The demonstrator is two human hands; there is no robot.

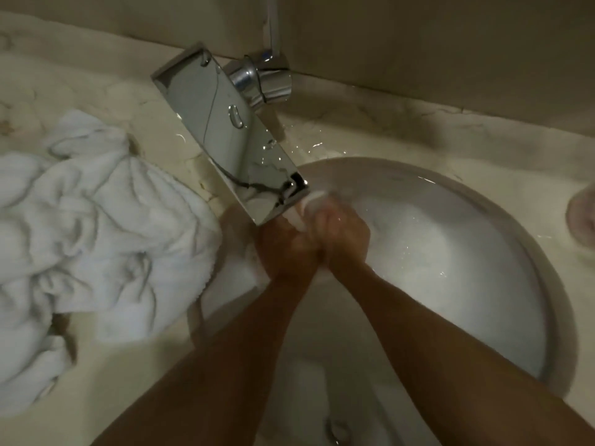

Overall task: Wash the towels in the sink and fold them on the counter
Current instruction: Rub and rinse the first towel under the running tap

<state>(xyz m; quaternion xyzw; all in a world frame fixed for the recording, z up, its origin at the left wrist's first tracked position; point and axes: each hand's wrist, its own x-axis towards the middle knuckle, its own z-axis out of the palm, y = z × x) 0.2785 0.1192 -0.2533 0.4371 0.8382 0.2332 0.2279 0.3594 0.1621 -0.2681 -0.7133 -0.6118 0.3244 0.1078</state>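
Head view: round glossy white sink (pixel 531 265), water pooled inside. Left hand (pixel 286 249) and right hand (pixel 343 235) pressed together over basin, both gripping small white wet towel (pixel 310 206), bunched, end poking away from person toward flat mirror-chrome faucet (pixel 225 130). Crumpled fluffy white towels (pixel 96 236) heaped on veined marble counter (pixel 418 133), left of sink.

chrome faucet (pixel 225 136), pinkish object (pixel 582 220) at right edge
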